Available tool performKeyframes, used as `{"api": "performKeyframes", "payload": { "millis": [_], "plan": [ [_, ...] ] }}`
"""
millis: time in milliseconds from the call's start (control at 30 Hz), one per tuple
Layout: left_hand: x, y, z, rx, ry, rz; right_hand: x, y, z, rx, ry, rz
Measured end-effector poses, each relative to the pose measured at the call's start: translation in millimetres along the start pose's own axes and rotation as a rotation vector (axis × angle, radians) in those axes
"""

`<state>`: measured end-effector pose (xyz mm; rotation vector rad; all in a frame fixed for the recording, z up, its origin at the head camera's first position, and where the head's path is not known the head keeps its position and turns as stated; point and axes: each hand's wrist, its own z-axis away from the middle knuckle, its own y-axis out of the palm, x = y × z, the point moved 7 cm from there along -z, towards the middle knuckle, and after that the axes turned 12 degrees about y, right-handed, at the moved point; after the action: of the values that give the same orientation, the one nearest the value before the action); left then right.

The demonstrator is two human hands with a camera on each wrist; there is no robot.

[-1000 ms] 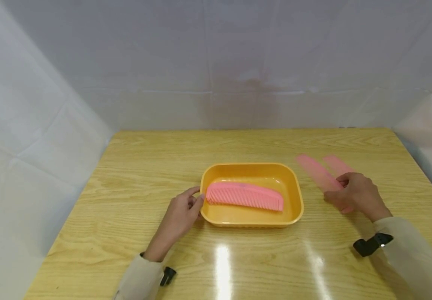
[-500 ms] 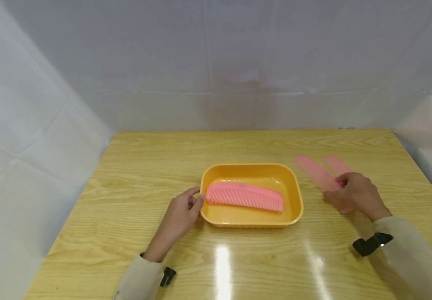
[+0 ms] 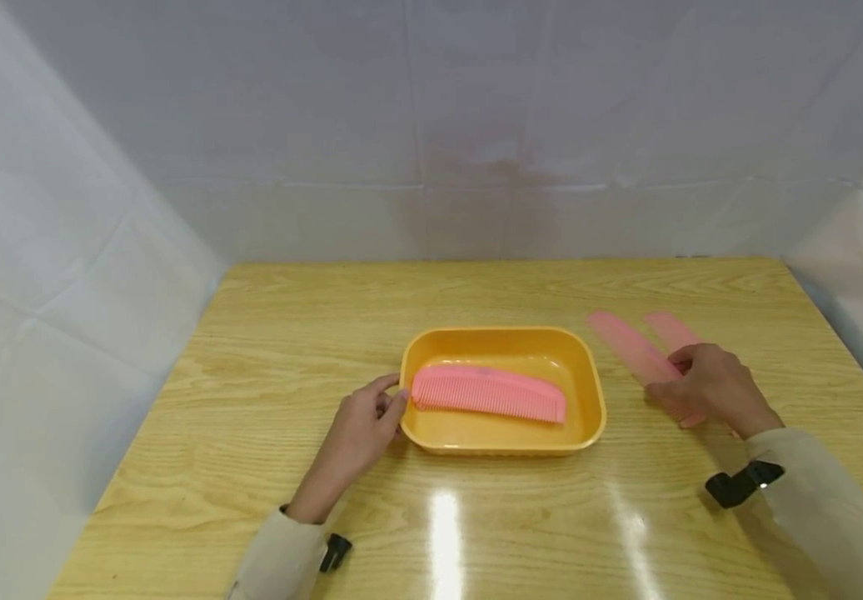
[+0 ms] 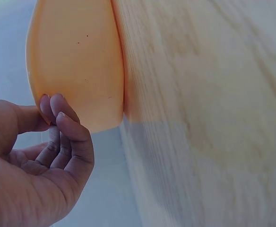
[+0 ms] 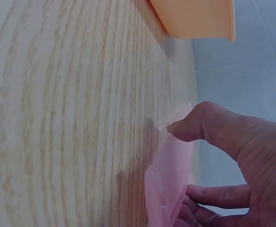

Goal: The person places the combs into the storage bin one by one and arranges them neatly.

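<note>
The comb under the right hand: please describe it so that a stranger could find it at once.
On the wooden table, look right of the yellow tray. Two pink combs lie there; it is the left one, pinched by the right hand.

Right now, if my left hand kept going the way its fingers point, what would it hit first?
Your left hand points right, at the orange tray. Its fingers already touch the tray's near end wall, so the tray comes first; the pink comb lies just behind that wall.
</note>
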<state>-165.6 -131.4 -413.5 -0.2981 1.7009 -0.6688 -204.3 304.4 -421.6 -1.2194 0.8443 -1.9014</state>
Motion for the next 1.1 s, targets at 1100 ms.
{"api": "performKeyframes", "payload": {
  "millis": [1100],
  "plan": [
    [-0.4, 0.7, -0.9, 0.002, -0.014, -0.015, 53.5, -28.8, 13.6, -0.065, -0.163, -0.032]
  ]
}}
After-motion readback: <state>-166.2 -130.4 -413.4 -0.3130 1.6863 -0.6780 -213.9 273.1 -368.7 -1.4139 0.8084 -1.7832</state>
